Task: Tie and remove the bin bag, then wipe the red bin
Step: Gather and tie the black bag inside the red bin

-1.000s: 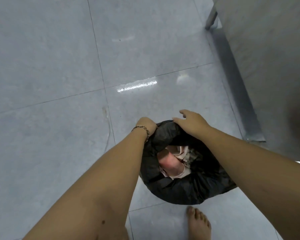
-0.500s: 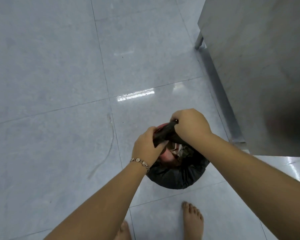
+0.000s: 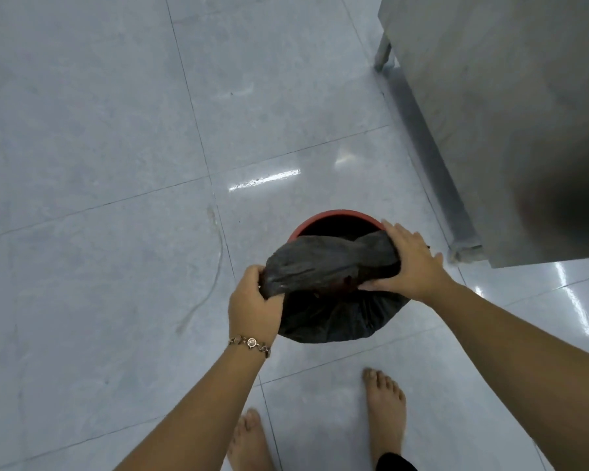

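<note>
A round red bin [image 3: 334, 217] stands on the floor in front of my feet, its far rim bare. A black bin bag [image 3: 323, 263] fills it and hangs over the near rim. The bag's top is gathered into a twisted band across the opening. My left hand [image 3: 254, 305], with a bracelet on the wrist, grips the left end of that band. My right hand [image 3: 407, 263] holds the right end near the bin's right rim, fingers spread over the plastic. The bag's contents are hidden.
The floor is glossy grey tile [image 3: 116, 164] with a thin pale streak left of the bin. A grey metal cabinet [image 3: 510, 113] on legs stands close to the right of the bin. My bare feet [image 3: 385, 409] are just behind the bin.
The bag's mouth, open a second ago with rubbish showing, is now pulled shut into a band. My hands have moved apart to its two ends, and the bin's red far rim is uncovered.
</note>
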